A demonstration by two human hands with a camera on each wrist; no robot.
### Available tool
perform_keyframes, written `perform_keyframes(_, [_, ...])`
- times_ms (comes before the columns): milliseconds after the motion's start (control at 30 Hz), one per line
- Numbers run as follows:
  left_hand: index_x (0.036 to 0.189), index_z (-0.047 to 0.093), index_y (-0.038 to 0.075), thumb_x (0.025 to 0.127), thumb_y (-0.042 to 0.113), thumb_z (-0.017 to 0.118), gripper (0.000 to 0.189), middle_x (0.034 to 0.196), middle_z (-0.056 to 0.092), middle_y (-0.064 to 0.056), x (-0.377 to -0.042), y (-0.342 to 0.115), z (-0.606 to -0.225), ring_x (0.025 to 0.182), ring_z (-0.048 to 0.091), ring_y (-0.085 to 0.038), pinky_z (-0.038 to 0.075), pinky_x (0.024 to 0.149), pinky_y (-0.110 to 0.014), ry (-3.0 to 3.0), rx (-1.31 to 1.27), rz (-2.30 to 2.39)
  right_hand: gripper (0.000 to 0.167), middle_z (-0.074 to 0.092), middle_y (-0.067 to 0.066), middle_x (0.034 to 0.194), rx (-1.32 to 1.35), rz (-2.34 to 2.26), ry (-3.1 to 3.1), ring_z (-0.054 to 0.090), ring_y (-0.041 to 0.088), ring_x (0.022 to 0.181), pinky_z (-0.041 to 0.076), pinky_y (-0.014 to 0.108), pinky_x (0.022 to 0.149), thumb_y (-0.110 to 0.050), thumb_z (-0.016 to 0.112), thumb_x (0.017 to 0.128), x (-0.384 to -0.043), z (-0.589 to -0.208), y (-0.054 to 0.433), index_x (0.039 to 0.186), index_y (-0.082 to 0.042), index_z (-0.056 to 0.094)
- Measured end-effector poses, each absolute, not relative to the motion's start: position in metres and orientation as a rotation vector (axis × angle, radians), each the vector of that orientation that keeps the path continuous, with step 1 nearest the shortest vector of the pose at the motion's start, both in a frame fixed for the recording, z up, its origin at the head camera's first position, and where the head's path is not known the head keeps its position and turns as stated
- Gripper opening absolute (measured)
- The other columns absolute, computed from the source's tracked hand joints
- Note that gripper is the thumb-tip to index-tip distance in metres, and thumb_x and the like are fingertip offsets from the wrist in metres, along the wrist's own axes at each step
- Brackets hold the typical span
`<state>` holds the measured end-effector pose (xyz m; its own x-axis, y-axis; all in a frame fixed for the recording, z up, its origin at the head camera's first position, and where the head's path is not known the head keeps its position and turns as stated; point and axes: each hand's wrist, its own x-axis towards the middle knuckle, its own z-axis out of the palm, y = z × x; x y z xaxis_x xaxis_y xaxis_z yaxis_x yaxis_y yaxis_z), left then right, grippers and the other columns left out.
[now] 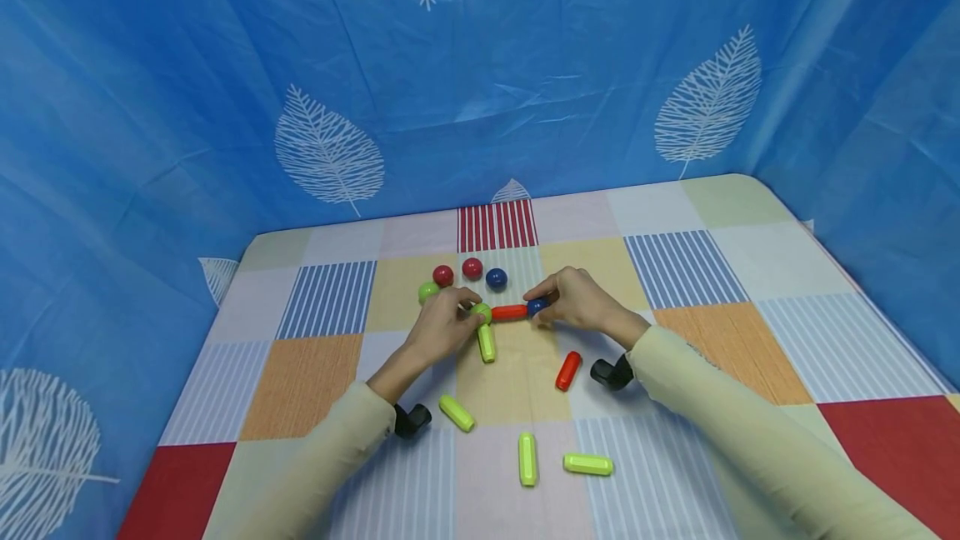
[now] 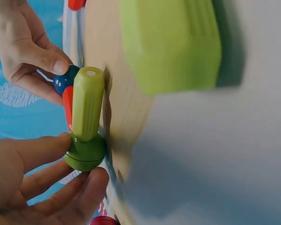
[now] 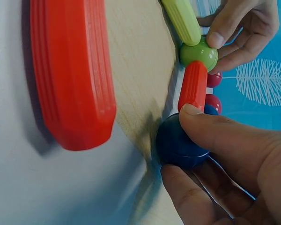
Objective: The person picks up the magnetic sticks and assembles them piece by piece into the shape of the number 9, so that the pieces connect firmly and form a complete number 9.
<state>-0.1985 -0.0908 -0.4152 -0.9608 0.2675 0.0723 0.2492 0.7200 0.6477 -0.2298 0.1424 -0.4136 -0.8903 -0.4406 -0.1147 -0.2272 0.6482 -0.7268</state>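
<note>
Sticks and balls lie on the cloth (image 1: 300, 373), and two hands are at work in the middle. In the head view, the left hand (image 1: 442, 327) grips the green ball (image 1: 482, 312), and the right hand (image 1: 581, 298) grips the blue ball (image 1: 536, 307). The red stick (image 1: 509, 312) sits between these two balls. The green stick (image 1: 487, 342) pokes out from the green ball toward the person. Behind the hands are two red balls (image 1: 472, 268), a spare blue ball (image 1: 497, 278) and a spare green ball (image 1: 428, 292). Nearer the person lie a spare red stick (image 1: 568, 371) and three spare green sticks (image 1: 527, 459). I think the job is not far along: two sticks and two balls look put together in a bent shape, and four balls and four sticks are left loose. In the left wrist view, the thumb and fingers pinch the green ball, and the green stick looks firmly stuck in it. One spare green stick lies close to the camera. In the right wrist view, the thumb and fingers pinch the blue ball at one end of the red stick. The other end meets the green ball. I cannot tell if the blue ball is pushed on all the way.
</note>
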Motion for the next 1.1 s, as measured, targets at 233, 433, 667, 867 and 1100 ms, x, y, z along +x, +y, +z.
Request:
perform_keyframes(233, [0.108, 0.072, -0.004, 0.087, 0.004, 0.073, 0.022, 0.102, 0.072, -0.012, -0.2035, -0.0887, -0.4152, 0.084, 0.063, -0.021, 0.055, 0.075, -0.032, 2.866, 0.431, 1.063, 0.033, 0.073, 0.011, 0.106, -0.559, -1.082, 2.6, 0.066, 0.02, 0.095, 0.054, 0.035, 0.081, -0.004, 0.081, 0.078, -0.2298, -0.4132, 0.1427, 0.111, -0.004, 0.075])
perform_keyframes(433, [0.109, 0.072, -0.005, 0.087, 0.004, 0.074, 0.023, 0.101, 0.072, -0.012, -0.2051, -0.0885, -0.4139, 0.083, 0.062, -0.021, 0.054, 0.072, -0.031, 2.854, 0.419, 1.033, 0.032, 0.072, 0.013, 0.11, -0.566, -1.084, 2.608, 0.066, 0.022, 0.098, 0.054, 0.034, 0.081, -0.003, 0.08, 0.08, -0.2298, -0.4137, 0.1424, 0.111, -0.003, 0.074])
perform_keyframes(667, [0.107, 0.073, -0.003, 0.087, 0.004, 0.074, 0.021, 0.1, 0.073, -0.011, -0.2061, -0.0875, -0.4122, 0.082, 0.061, -0.019, 0.053, 0.073, -0.03, 2.848, 0.419, 1.02, 0.033, 0.071, 0.014, 0.113, -0.546, -1.105, 2.615, 0.064, 0.02, 0.097, 0.052, 0.03, 0.076, -0.004, 0.079, 0.081, -0.2305, -0.4136, 0.1413, 0.113, -0.002, 0.073])
perform_keyframes(867, [0.107, 0.074, -0.002, 0.088, 0.005, 0.073, 0.02, 0.1, 0.073, -0.01, -0.2065, -0.0874, -0.4119, 0.083, 0.062, -0.019, 0.053, 0.074, -0.03, 2.852, 0.388, 1.013, 0.033, 0.071, 0.014, 0.113, -0.521, -1.11, 2.614, 0.064, 0.019, 0.094, 0.051, 0.028, 0.074, -0.005, 0.08, 0.081, -0.2305, -0.4137, 0.1403, 0.113, -0.003, 0.074])
perform_keyframes(1100, [0.109, 0.073, -0.002, 0.088, 0.006, 0.073, 0.022, 0.102, 0.072, -0.01, -0.2073, -0.0878, -0.4139, 0.084, 0.061, -0.019, 0.053, 0.073, -0.03, 2.846, 0.373, 1.005, 0.034, 0.07, 0.014, 0.115, -0.508, -1.095, 2.615, 0.063, 0.021, 0.097, 0.049, 0.028, 0.074, -0.006, 0.08, 0.08, -0.2295, -0.4141, 0.14, 0.113, -0.003, 0.074])
